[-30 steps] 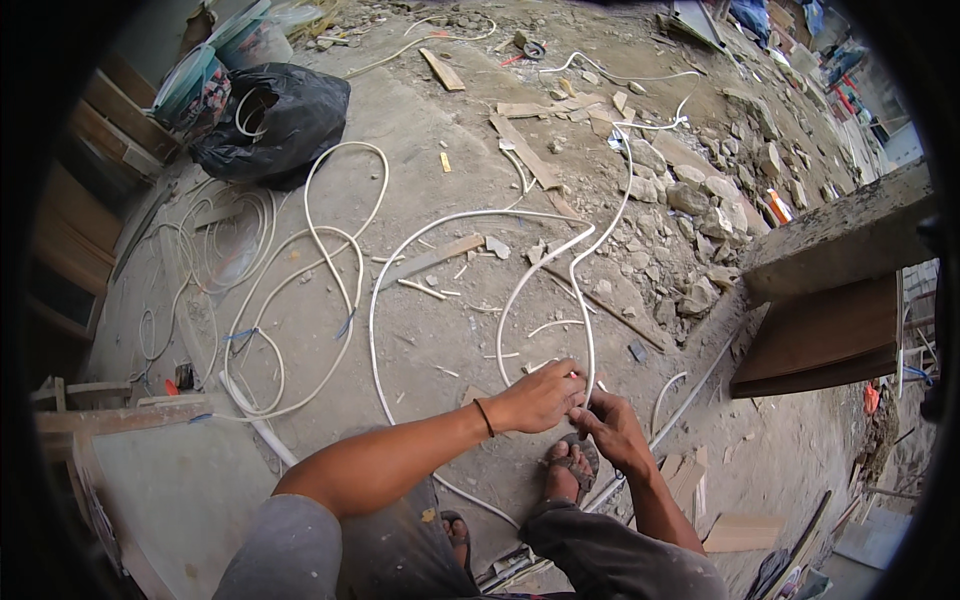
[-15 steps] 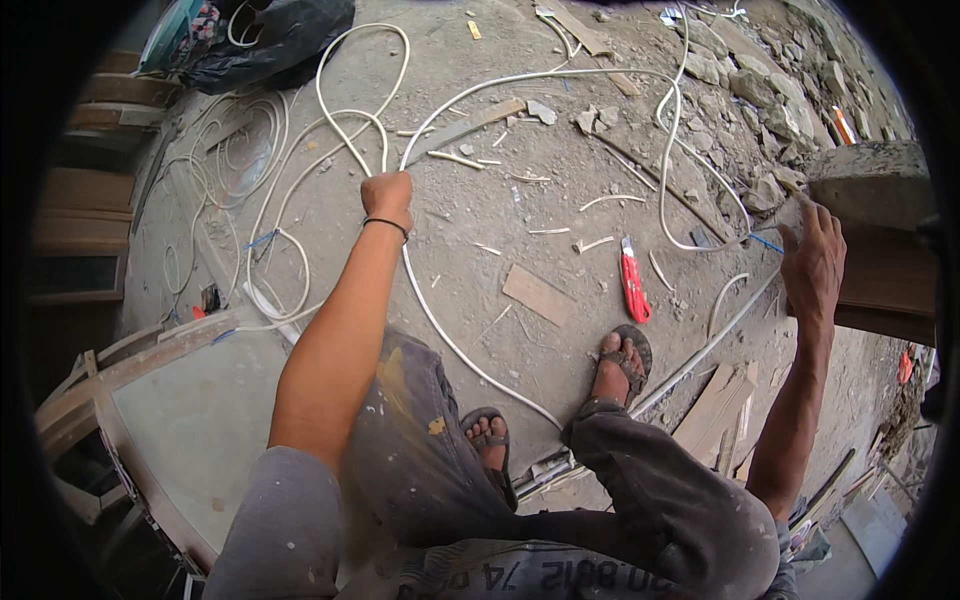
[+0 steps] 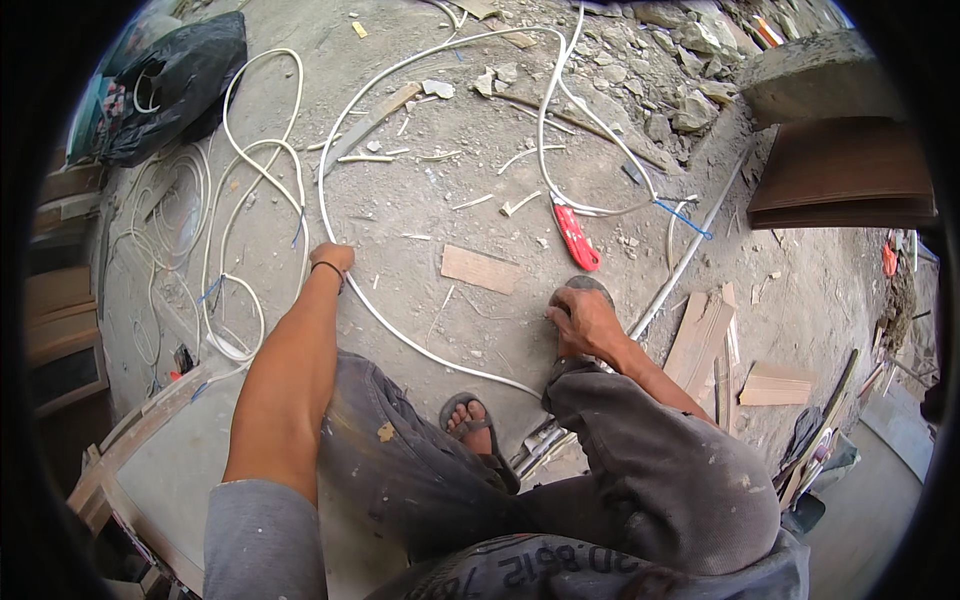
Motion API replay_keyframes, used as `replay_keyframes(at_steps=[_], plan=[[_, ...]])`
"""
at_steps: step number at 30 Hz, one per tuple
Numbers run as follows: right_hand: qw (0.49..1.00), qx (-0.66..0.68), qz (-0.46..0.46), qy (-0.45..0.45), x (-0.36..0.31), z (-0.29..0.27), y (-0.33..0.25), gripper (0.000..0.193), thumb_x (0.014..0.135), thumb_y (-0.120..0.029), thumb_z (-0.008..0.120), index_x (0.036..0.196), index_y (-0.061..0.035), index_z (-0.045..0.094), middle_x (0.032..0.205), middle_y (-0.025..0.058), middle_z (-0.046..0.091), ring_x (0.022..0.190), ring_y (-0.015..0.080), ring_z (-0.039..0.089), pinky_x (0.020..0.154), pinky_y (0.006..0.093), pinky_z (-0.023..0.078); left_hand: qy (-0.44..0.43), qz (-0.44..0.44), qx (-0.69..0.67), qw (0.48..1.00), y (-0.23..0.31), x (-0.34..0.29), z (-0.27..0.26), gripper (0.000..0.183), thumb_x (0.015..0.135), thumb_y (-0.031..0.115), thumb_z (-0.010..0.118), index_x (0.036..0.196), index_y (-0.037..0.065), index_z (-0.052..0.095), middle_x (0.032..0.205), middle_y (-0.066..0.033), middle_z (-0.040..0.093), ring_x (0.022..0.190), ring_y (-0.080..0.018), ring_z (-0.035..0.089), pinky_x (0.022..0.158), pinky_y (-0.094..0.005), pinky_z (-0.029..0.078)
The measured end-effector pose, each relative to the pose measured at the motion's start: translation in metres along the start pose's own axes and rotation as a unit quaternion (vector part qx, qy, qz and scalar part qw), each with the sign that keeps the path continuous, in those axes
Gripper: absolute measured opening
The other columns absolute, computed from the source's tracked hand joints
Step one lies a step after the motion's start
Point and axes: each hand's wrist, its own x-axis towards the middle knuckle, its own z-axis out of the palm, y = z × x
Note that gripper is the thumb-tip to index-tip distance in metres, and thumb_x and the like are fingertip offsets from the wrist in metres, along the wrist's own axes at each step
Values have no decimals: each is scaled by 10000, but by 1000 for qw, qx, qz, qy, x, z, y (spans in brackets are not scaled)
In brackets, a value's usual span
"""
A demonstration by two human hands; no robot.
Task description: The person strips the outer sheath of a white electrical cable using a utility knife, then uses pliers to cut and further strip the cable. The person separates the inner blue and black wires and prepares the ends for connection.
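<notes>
A long white cable runs in a wide arc over the dusty ground. My left hand is closed around its left side, the fingers pointing away from me. The cable's far right end bends into a loop, with a bare blue wire lying on the ground. Over my right foot hovers my right hand, fingers loosely bent and apart, nothing visible in them. A red utility knife lies just beyond that hand, its blade end by the cable loop.
More cable coils lie at the left, beside a black plastic bag. A framed panel stands close by my left arm. Rubble covers the far right, near a concrete block. A thin pipe and wood scraps lie at right.
My right hand has let go of the blue-wired cable end and come back toward my right foot. My left hand has drawn nearer to me. The view has shifted right.
</notes>
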Motion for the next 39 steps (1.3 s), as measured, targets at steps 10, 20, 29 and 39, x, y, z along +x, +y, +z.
replay_keyframes(at_steps=[10,20,29,39], plan=[[970,-71,-62,-225,0,27,-17,445,930,-391,722,1182,-32,649,1195,291,661,1149,478,637,1036,546,470,-153,176,-163,959,56,-95,-41,322,948,52,555,1217,-119,606,942,-204,707,852,-285,732,754,-455,615],[855,339,-84,-384,-14,72,-13,354,1100,-336,570,1194,4,549,929,126,641,980,246,642,899,404,499,-378,362,-723,450,182,-202,-191,255,1113,66,475,1295,-101,539,923,-88,566,748,-130,523,694,-280,541],[727,676,16,-121,77,-21,-66,330,1140,-386,482,1053,-79,568,663,-61,349,535,85,364,513,273,377,-391,333,-352,782,117,-250,-65,668,1119,449,499,1562,-31,363,1627,-242,406,1481,-340,421,1169,-540,394],[734,658,27,-166,81,-3,-133,324,1148,-344,448,1051,-79,607,661,-68,350,531,57,279,476,251,222,-403,112,-567,709,104,-258,-80,236,1147,267,452,1133,40,517,924,-99,621,875,-224,647,861,-440,597]])
